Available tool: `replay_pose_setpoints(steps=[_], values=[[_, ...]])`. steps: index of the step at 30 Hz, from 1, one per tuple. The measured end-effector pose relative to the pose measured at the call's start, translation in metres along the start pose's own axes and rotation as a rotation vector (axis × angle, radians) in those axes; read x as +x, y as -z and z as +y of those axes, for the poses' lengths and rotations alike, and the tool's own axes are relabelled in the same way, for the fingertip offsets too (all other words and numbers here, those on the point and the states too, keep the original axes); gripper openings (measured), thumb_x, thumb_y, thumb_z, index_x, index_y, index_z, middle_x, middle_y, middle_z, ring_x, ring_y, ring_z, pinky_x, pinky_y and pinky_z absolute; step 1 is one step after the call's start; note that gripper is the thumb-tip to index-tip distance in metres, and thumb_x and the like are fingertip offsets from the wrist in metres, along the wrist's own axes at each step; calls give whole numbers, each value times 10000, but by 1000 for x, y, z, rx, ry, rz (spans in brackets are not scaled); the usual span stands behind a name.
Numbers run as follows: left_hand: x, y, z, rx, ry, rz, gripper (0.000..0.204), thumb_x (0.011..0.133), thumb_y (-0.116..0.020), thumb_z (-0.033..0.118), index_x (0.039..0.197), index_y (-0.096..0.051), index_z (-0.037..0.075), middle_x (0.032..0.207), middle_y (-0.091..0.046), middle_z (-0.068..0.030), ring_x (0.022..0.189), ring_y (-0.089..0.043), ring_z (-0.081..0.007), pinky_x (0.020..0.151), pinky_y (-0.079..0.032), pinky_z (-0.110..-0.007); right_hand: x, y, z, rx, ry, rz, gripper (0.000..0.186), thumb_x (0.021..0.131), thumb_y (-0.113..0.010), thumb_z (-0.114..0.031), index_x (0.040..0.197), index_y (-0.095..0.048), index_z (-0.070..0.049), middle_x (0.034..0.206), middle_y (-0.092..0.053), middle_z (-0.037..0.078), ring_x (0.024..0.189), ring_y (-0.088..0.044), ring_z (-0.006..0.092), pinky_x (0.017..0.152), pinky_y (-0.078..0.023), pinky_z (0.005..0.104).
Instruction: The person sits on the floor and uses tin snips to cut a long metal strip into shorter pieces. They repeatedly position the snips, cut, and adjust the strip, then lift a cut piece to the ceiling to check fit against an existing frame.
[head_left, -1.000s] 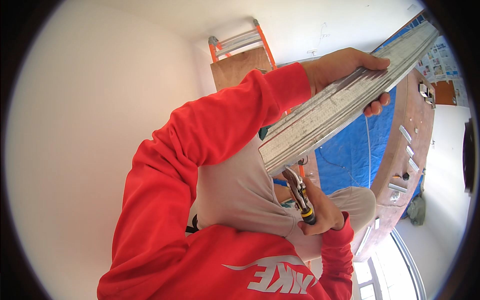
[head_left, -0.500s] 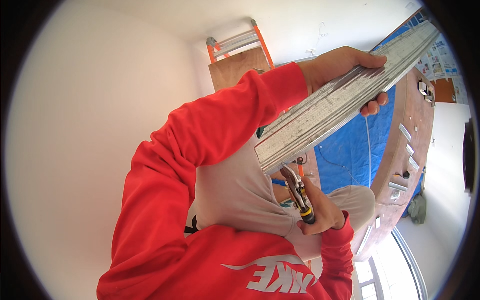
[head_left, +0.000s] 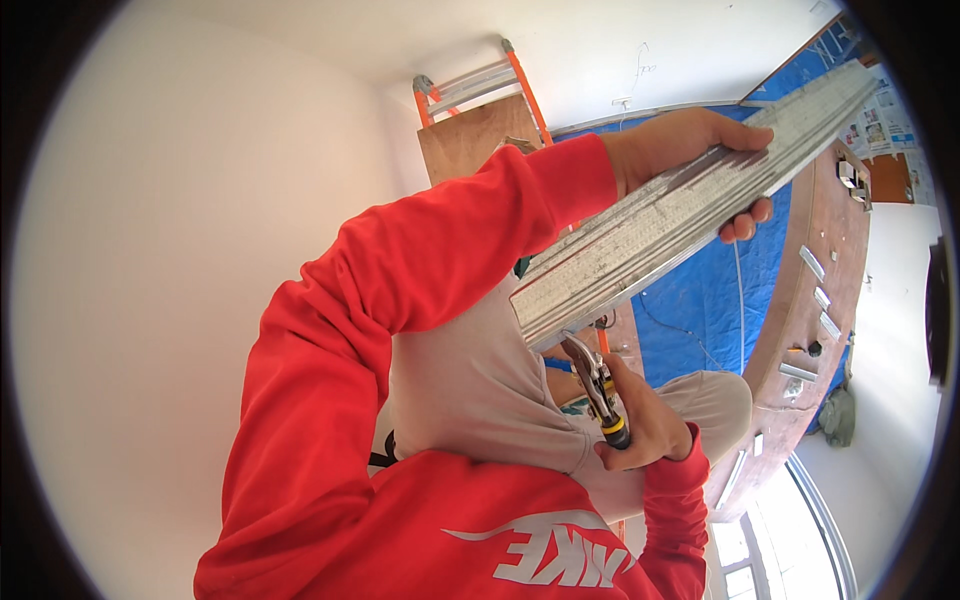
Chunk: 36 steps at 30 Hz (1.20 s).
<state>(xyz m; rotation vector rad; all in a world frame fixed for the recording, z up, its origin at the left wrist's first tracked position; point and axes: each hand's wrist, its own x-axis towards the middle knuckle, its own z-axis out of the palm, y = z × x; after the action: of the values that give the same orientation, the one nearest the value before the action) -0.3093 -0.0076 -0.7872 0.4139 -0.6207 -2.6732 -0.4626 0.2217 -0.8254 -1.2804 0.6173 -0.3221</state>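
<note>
A long galvanized metal channel (head_left: 650, 235) slants from my lap up to the far right. Around its middle wraps my left hand (head_left: 705, 140), thumb on top and fingertips curled under the lower edge. My right hand (head_left: 645, 420) grips a pair of tin snips (head_left: 598, 385) with yellow and black handles. The snips' jaws meet the lower edge of the channel's near end. Whether the blades are closed through the metal is too small to tell. Part of the snips is hidden by my right fingers.
An orange ladder (head_left: 525, 85) with a wooden board (head_left: 470, 138) stands behind my left arm. Beyond the channel spreads a blue sheet (head_left: 690, 310). Several short metal pieces lie on a long brown board (head_left: 800, 330) at the right. A window (head_left: 770, 540) is at lower right.
The channel's far end has tipped down slightly, and my left hand has dropped a little with it. The right hand and the snips stay at the near end.
</note>
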Motion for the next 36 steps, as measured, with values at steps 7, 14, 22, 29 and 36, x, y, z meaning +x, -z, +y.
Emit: replay_pose_setpoints(steps=[7, 14, 22, 29, 36], values=[[5, 10, -4, -53, 52, -123, 400, 1118, -382, 354, 1149, -533, -15, 909, -660, -209, 735, -703, -282, 621, -614, -391, 2, -9, 4, 9, 53, 21, 965, 661, -761, -213, 1500, -353, 33, 1274, -542, 206, 1194, -544, 313, 1047, -436, 381], [-2, 0, 0, 70, -47, 50, 437, 1115, -381, 355, 1196, -542, -44, 850, -645, -162, 618, -671, -203, 500, -558, -313, 1, -11, 7, 26, 5, -7, 973, 652, -775, -225, 1488, -357, 44, 1233, -557, 206, 1115, -563, 330, 1000, -457, 396], [1, 13, -1, 43, 20, -8, 409, 1116, -389, 359, 1170, -537, -18, 861, -645, -169, 654, -679, -227, 542, -582, -334, 6, -18, 11, 3, 12, 26, 894, 639, -775, -197, 1417, -429, 77, 1030, -578, 225, 973, -549, 354, 875, -475, 399], [0, 26, -5, 50, 83, 8, 360, 1117, -386, 319, 1155, -522, -11, 888, -635, -186, 727, -673, -269, 585, -589, -370, 8, -23, 5, 109, -41, 61, 626, 619, -755, -150, 1169, -524, 41, 815, -550, 117, 775, -494, 246, 720, -438, 343], [-5, 28, -10, 82, 82, 43, 350, 1115, -399, 314, 1137, -529, -11, 879, -641, -183, 721, -677, -261, 584, -585, -370, 11, -32, 6, 157, 7, 82, 502, 612, -749, -113, 1045, -527, 13, 740, -510, 58, 689, -443, 165, 640, -406, 308]])
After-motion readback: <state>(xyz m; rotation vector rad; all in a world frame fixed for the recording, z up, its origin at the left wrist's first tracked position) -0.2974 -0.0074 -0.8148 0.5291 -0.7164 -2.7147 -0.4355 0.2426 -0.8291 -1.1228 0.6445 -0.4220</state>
